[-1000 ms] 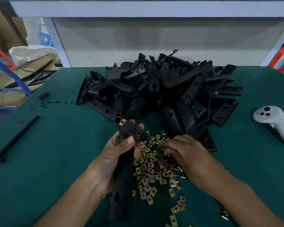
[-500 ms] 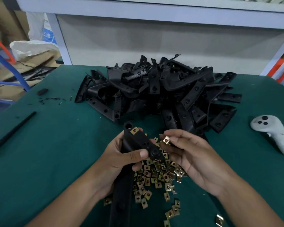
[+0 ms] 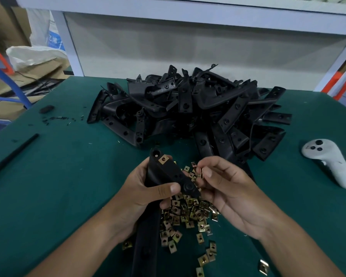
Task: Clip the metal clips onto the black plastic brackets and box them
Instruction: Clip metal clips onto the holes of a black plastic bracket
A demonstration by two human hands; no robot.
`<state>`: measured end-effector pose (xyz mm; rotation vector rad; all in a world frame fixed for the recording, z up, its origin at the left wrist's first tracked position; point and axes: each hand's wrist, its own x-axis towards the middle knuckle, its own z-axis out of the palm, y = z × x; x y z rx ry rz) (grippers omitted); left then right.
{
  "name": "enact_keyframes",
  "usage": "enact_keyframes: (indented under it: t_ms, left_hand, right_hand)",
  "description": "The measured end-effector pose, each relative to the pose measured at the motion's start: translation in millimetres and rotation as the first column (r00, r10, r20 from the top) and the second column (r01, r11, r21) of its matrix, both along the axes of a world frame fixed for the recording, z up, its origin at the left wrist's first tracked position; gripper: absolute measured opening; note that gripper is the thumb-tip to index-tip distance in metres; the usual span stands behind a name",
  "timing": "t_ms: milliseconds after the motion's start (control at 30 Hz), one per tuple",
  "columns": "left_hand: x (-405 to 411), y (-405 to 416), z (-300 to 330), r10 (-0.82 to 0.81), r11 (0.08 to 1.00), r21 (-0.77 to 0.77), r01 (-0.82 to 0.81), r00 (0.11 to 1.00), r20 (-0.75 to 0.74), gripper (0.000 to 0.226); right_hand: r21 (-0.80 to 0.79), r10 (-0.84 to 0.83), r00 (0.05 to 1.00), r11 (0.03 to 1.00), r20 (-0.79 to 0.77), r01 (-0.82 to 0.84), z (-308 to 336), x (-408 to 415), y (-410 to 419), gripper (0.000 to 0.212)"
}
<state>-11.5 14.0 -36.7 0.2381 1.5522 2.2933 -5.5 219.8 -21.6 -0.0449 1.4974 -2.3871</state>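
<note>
Since a second ago, my right hand (image 3: 231, 188) lifts off clip pile (image 3: 188, 214), pinching one clip (image 3: 201, 173); left hand (image 3: 142, 194) grips bracket (image 3: 166, 176), next slot ready.

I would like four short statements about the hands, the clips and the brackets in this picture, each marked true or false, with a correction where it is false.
1. The left hand grips a black bracket. True.
2. That bracket carries no clip yet. False: one fitted clip already sits near its upper end.
3. The right hand pinches a single metal clip between thumb and fingers. True.
4. The loose clips lie on the table to the right of the white controller. False: they lie on the green table below the hands, left of the controller and nearer than the bracket pile.
</note>
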Motion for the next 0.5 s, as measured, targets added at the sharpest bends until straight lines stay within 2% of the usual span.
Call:
enact_keyframes:
  t_ms: [167,500]
  left_hand:
    - [-1.5,-0.9,-1.3,0.013,1.000,-0.005,-0.013,1.000,0.002,0.045]
    - [-2.4,-1.1,-3.8,0.007,1.000,0.007,-0.006,1.000,-0.024,0.041]
  right_hand:
    - [-0.008,-0.004,1.000,1.000,0.010,0.004,1.7,0.8,-0.3,0.025]
    - [0.080,-0.010,0.997,0.997,-0.079,0.016,-0.1,0.9,-0.9,0.020]
